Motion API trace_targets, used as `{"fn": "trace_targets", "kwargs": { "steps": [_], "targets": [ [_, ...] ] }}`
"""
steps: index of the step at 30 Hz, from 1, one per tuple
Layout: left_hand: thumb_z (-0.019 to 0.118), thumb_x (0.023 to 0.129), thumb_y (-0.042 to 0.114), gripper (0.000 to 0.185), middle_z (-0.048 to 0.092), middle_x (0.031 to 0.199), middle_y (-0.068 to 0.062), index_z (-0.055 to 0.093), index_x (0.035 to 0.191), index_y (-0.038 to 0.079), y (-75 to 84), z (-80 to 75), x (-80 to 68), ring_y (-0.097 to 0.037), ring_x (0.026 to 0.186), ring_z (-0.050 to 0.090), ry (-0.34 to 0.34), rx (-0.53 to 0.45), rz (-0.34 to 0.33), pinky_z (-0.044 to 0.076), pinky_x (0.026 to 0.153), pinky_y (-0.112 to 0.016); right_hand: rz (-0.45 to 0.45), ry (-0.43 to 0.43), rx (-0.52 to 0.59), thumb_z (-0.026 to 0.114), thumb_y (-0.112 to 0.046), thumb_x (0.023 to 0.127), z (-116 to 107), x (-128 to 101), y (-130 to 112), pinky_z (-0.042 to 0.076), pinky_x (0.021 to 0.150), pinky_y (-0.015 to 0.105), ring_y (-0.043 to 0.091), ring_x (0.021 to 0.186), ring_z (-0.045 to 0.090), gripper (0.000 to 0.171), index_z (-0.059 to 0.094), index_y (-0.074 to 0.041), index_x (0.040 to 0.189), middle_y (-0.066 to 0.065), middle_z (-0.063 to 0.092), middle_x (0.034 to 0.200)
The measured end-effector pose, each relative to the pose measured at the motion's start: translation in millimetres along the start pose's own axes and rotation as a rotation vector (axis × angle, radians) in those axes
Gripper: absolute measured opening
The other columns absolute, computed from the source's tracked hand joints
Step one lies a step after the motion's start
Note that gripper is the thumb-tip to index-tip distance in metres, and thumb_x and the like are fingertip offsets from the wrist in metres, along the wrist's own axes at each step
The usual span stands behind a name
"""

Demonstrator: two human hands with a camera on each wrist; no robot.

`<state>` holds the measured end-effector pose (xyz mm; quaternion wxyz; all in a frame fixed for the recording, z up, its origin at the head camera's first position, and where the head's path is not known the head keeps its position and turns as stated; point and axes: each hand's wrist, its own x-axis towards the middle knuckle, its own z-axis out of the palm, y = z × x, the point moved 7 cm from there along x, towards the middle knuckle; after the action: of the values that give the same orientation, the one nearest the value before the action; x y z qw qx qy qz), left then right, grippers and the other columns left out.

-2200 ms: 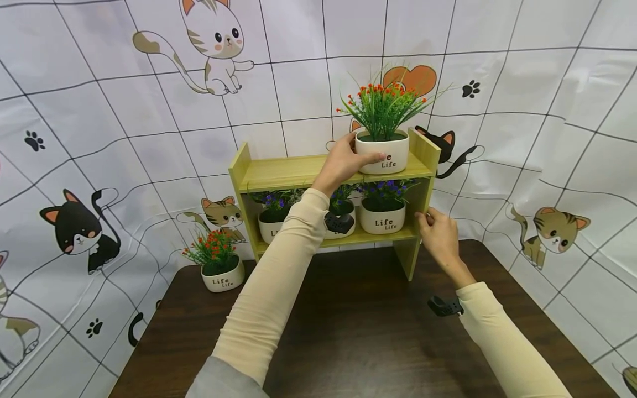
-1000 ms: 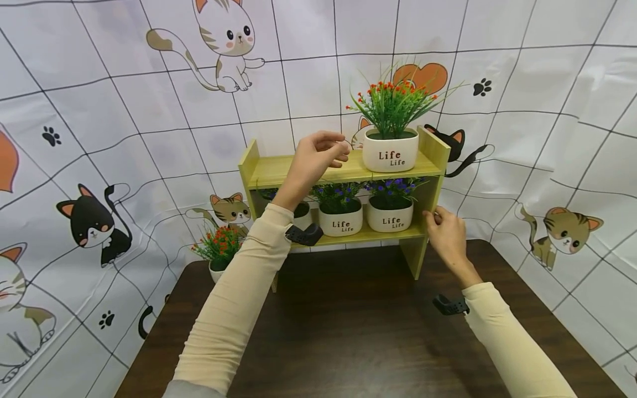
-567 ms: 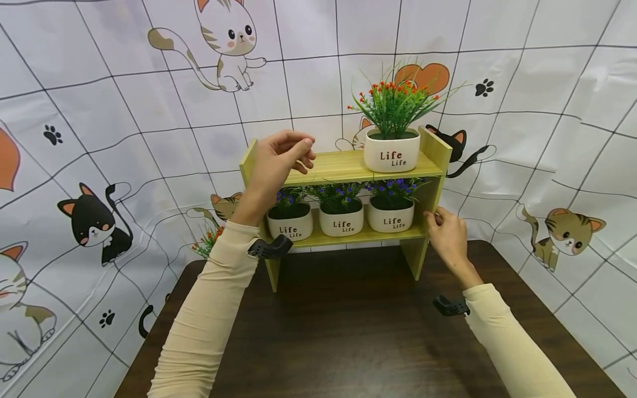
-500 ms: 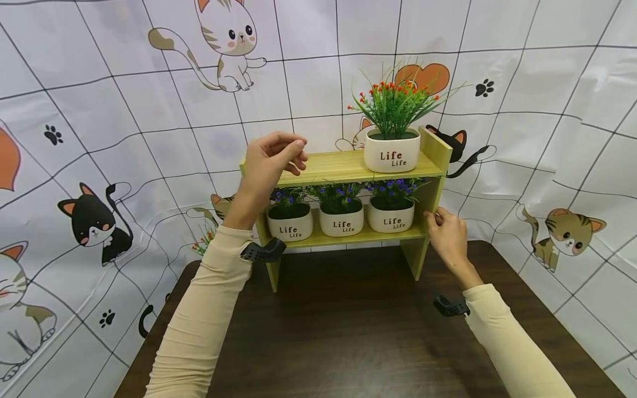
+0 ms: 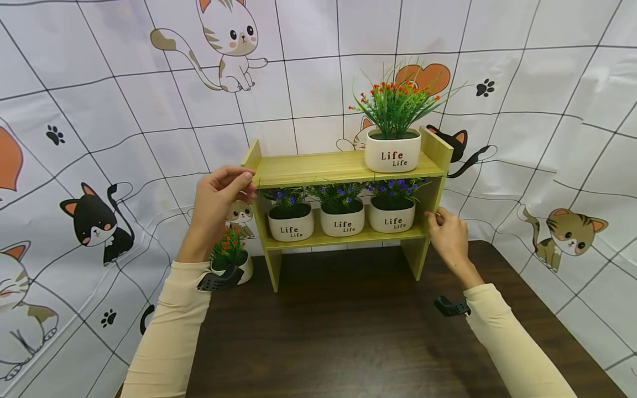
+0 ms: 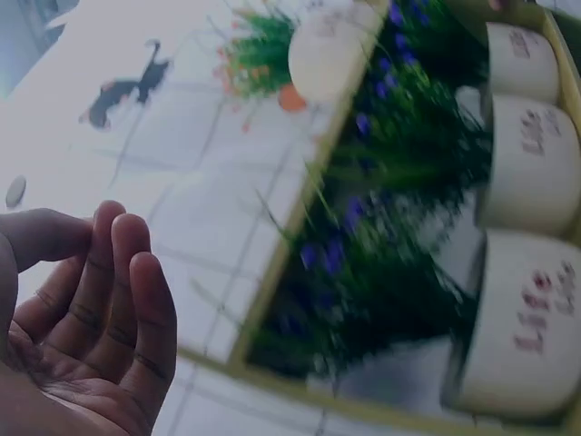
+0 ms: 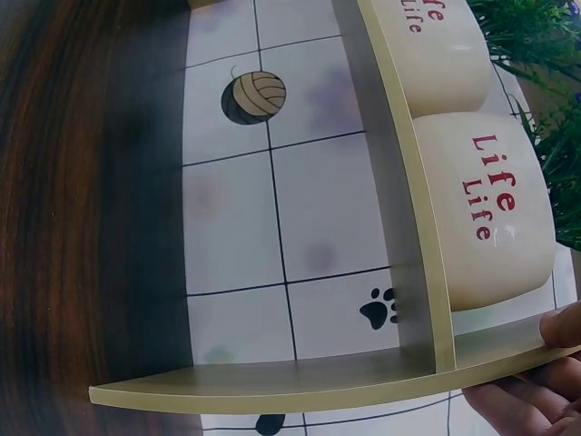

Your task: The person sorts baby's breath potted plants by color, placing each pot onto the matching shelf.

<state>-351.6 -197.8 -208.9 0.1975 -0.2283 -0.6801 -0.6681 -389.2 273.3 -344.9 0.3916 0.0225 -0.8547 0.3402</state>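
A small two-tier wooden shelf (image 5: 343,241) stands on the dark table. My right hand (image 5: 448,236) pinches the edge of its right side panel; the right wrist view shows the thumb inside and fingers outside. My left hand (image 5: 215,202), fingers loosely bent and holding nothing, hovers by the shelf's upper left corner. On the top board, at the right, sits a white pot of orange-red flowers (image 5: 393,153). Below it three white pots of purple flowers, left (image 5: 291,225), middle (image 5: 342,222) and right (image 5: 392,218), stand in a row. Another pot of red flowers (image 5: 244,269) is partly hidden behind my left wrist.
The brown table (image 5: 348,331) spreads out before the shelf. A white wall covering (image 5: 308,83) with cat drawings and grid lines closes off the back and sides.
My left hand has let go of the orange-red flower pot on the top board and moved left and down past the shelf's left end. The right hand keeps its hold on the side panel.
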Motion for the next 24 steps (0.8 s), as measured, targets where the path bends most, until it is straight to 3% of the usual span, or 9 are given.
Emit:
{"fn": "trace_targets", "kwargs": {
  "steps": [7,12,19,24],
  "targets": [
    [0.072,0.103,0.015,0.013,0.078,0.082,0.002,0.077,0.109,0.004,-26.1,-39.4,-17.8,-0.012,0.069,0.072,0.065,0.0,-0.026,0.061,0.065,-0.024,-0.007,0.006,0.001,0.069,-0.014,0.104,0.3,-0.5,0.7,0.021,0.043,0.024,-0.003,0.036,0.023,0.031,0.064,-0.002,0.075,-0.013,0.032,0.044],
    [0.072,0.103,0.013,0.014,0.079,0.081,0.003,0.077,0.109,0.001,-45.9,-65.9,-30.4,-0.01,0.067,0.073,0.128,-0.018,-0.058,0.061,0.065,-0.024,-0.003,0.004,-0.008,0.069,-0.013,0.103,0.4,-0.4,0.5,0.022,0.044,0.025,0.001,0.037,0.025,0.034,0.06,-0.003,0.072,-0.015,0.029,0.044],
    [0.072,0.102,0.011,0.006,0.077,0.076,0.005,0.078,0.102,0.008,-79.2,-104.1,-50.6,-0.009,0.063,0.072,0.27,0.059,-0.133,0.058,0.058,-0.02,0.003,0.004,-0.004,0.069,-0.012,0.103,0.0,-0.2,-0.1,0.023,0.044,0.026,0.003,0.039,0.027,0.035,0.058,-0.004,0.071,-0.015,0.029,0.044],
    [0.072,0.102,0.007,0.009,0.076,0.072,0.006,0.076,0.105,0.0,-114.4,-134.3,-67.6,-0.007,0.059,0.07,0.394,0.129,-0.213,0.058,0.059,-0.019,-0.004,0.004,0.001,0.069,-0.013,0.103,-0.1,-0.4,-0.3,0.021,0.042,0.024,-0.002,0.036,0.024,0.032,0.062,-0.002,0.074,-0.014,0.031,0.044]
  ]
}}
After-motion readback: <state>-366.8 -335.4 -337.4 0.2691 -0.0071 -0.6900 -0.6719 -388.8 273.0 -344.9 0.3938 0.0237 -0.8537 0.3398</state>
